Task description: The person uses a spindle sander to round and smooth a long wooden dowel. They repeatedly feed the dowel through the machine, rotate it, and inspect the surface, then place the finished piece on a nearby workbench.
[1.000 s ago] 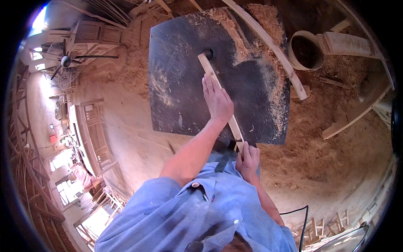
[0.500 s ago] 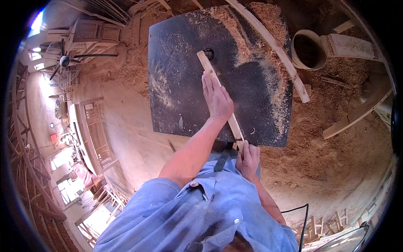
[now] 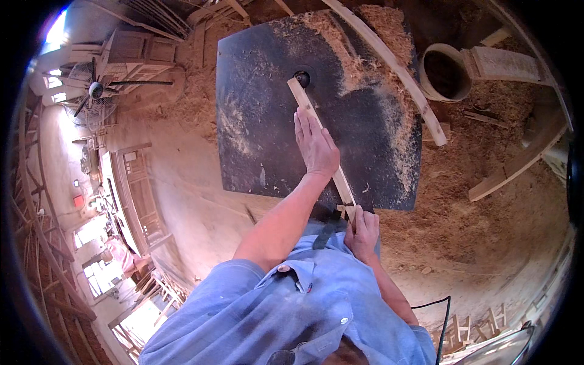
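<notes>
A pale wooden strip point(image 3: 344, 185) lies slantwise across a dark, dust-covered machine table point(image 3: 255, 146). Its far end rests beside the round opening with a dark spindle point(image 3: 302, 78) in the tabletop. My left hand point(image 3: 319, 146) grips the strip around its middle from above, fingers stretched forward along it and thumb on the other side. At the table's near edge, my right hand point(image 3: 363, 234) is closed on the strip's near end. My fingers partly cover the strip. A small notch or dark mark shows near that end.
A long curved wooden piece point(image 3: 395, 64) lies over the table's right side among shavings point(image 3: 350, 73). Right of it stands a round bucket point(image 3: 447, 73). Another curved board point(image 3: 517, 164) lies on the dusty floor. A standing fan point(image 3: 95, 90) is at the far left.
The strip and both hands stay almost in place relative to the table. At the strip's near end, the notched part shows more clearly beside my right hand. The view has shifted slightly.
</notes>
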`<state>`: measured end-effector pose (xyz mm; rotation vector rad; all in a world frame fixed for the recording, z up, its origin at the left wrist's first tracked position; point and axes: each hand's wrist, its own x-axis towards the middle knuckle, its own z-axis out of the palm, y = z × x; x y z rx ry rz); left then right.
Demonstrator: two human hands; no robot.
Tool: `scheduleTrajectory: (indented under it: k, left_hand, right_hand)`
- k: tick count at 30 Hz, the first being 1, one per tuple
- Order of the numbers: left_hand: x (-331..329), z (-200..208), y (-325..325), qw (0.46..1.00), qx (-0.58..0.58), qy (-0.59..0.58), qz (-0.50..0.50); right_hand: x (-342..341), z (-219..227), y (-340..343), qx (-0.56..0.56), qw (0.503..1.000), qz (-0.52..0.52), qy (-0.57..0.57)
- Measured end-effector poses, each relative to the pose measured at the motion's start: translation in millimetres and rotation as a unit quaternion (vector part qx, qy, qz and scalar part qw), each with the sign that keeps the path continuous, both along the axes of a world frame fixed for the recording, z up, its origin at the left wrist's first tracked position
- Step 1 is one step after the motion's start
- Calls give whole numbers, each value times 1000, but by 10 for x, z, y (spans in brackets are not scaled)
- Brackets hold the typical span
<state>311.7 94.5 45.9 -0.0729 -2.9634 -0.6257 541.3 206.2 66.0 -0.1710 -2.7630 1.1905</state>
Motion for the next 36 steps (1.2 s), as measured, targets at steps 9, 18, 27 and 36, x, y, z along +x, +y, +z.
scheduleTrajectory:
  k: [9,18,27,36]
  left_hand:
    - [-221,-35,-60,1000,14,6,1]
    - [-371,-44,-106,1000,14,17,0]
    - [-610,-74,-164,999,19,38,14]
    - [-1111,-120,-460,991,97,50,75]
  right_hand:
    - [-241,2,-33,4,1000,-9,-3]
    - [-408,17,-35,6,1000,8,26]
    - [-709,19,-71,34,998,4,44]
    - [-695,39,-55,37,998,-12,51]
